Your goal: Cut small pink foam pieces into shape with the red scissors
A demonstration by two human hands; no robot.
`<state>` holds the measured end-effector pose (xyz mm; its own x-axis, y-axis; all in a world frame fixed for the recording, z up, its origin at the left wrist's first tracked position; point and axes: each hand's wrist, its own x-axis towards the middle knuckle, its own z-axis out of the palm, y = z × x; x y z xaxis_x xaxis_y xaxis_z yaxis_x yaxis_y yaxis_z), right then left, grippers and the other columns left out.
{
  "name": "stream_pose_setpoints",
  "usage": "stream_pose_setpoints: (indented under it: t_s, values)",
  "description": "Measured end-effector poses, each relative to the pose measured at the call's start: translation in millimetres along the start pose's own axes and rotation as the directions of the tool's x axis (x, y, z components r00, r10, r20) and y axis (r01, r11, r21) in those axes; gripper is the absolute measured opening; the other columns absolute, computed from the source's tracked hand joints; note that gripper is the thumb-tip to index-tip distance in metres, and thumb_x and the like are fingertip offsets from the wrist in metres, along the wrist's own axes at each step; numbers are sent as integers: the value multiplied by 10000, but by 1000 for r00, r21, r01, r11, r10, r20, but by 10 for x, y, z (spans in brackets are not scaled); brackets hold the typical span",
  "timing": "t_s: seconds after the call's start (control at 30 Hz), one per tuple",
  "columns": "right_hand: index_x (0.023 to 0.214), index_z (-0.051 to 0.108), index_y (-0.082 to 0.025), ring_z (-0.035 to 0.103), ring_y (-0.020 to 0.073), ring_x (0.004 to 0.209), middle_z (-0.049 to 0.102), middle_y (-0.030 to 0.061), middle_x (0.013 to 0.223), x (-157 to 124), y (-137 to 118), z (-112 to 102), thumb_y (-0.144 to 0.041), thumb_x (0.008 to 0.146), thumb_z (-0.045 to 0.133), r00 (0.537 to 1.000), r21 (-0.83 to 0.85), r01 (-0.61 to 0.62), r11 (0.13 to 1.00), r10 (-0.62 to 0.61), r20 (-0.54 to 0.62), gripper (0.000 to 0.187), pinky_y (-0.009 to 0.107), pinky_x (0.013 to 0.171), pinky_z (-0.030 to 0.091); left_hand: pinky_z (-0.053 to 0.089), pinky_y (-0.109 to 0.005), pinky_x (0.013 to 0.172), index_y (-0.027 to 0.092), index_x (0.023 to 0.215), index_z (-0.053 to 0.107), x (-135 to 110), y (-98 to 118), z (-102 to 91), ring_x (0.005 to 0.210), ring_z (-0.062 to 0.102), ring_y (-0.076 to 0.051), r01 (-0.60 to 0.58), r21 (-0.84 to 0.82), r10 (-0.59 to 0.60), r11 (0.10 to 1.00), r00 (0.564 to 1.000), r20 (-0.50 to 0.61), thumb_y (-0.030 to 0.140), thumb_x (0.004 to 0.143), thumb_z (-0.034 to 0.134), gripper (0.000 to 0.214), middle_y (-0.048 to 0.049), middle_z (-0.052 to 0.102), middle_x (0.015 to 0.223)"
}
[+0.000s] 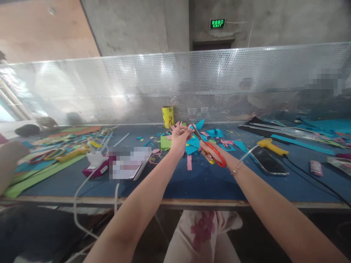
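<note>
Pinched small piece of paper point(191, 127) between drawn-together fingertips of left hand point(182, 134), over pile of blue scraps point(192, 147) near middle of table point(178, 188). Gripped red scissors point(220, 157) in right hand point(206, 149), with fingers curled in and blades pointed up and leftward at held piece. Could not tell gap between blades, nor seat of fingers in handle loops. Took step in hand to be snipping of paper. Judged best done with firm pinch close to cutting line, short snips from deeper part of blades, and little use of tips. Favoured turning paper into blades over twisting right wrist, for cleaner edge. Advised care at left fingertips, seen just beside blade tips. Stretched both forearms forward over front edge of table, converging toward middle, with hands close together and seemingly raised above scraps. Angled right forearm inward from right, with bracelet point(236, 171) at wrist. Noted pink strip point(189, 163) nearer front edge than hands, and phone point(270, 160) to right of right forearm.
</note>
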<state>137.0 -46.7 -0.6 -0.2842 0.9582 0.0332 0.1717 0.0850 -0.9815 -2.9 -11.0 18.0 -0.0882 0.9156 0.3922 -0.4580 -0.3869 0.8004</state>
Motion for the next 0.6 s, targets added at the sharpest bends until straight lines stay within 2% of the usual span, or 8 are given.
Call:
stream_pose_setpoints:
  t_s: [0.23, 0.43, 0.6]
  values:
    - [689, 477, -164, 320, 39, 341, 404, -63, 470, -28, -22, 4, -536, 798, 482, 1000, 15, 1, 1000, -1, 26, 387, 172, 337, 258, 385, -202, 513, 179, 681, 546, 24, -16, -26, 477, 469, -56, -76, 98, 72, 992, 996, 45, 261, 591, 740, 229, 57, 512, 506]
    - [686, 480, -162, 305, 36, 334, 405, -63, 469, -17, -19, -1, -498, 817, 477, 1000, 32, -13, 999, 12, 27, 361, 177, 337, 246, 393, -202, 518, 176, 692, 551, 18, -4, -24, 494, 492, -61, -82, 127, 77, 988, 996, 44, 288, 594, 738, 239, 39, 556, 536]
    - [671, 475, -165, 305, 39, 343, 400, -59, 458, -34, -40, 14, -471, 825, 482, 1000, 32, -22, 999, 22, 4, 342, 184, 345, 237, 386, -205, 504, 176, 686, 551, 1, 13, -10, 466, 467, -58, -110, 149, 105, 983, 994, 38, 286, 603, 733, 228, 48, 528, 501]
